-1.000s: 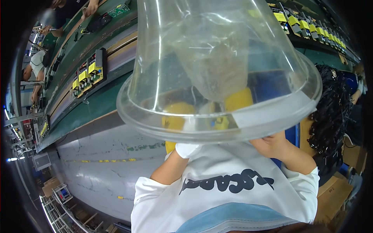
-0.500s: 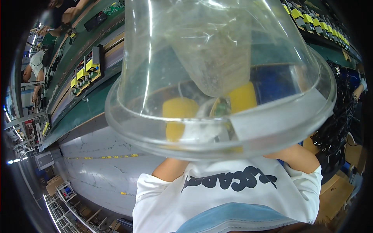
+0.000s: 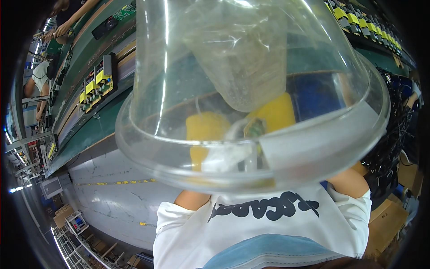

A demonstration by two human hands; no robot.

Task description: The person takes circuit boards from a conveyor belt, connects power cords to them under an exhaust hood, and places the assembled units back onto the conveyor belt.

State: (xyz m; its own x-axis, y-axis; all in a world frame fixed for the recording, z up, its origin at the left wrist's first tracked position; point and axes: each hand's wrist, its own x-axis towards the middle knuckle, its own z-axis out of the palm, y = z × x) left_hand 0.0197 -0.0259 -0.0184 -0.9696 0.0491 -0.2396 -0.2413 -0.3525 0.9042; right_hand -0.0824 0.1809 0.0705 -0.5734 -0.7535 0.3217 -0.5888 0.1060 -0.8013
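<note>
A large clear plastic hood (image 3: pixel 152 103) with a flared rim fills the middle of the view, in front of my hands. My left forearm (image 3: pixel 192 200) and my right forearm (image 3: pixel 350 182) both pass behind its rim. Through the plastic I see two yellow shapes, one on the left (image 3: pixel 207 127) and one on the right (image 3: pixel 278 113). A white, glove-like blur (image 3: pixel 224 157) lies below the left one. Between them shows a small greenish part (image 3: pixel 255 128), like a piece of circuit board. The rim and glare smear my fingers, so their grip is not readable.
A strip of boards with yellow components (image 3: pixel 95 85) lies on the green bench (image 3: pixel 89 127) at left; more boards (image 3: pixel 367 29) line the upper right. Black cables (image 3: pixel 385 148) hang at right above a cardboard box (image 3: pixel 383 224). Co-workers' arms (image 3: pixel 74 19) reach in at upper left.
The hood's rim sits slightly lower and wider in the view. My right forearm has shifted a little to the right. The co-worker's hands at upper left have moved.
</note>
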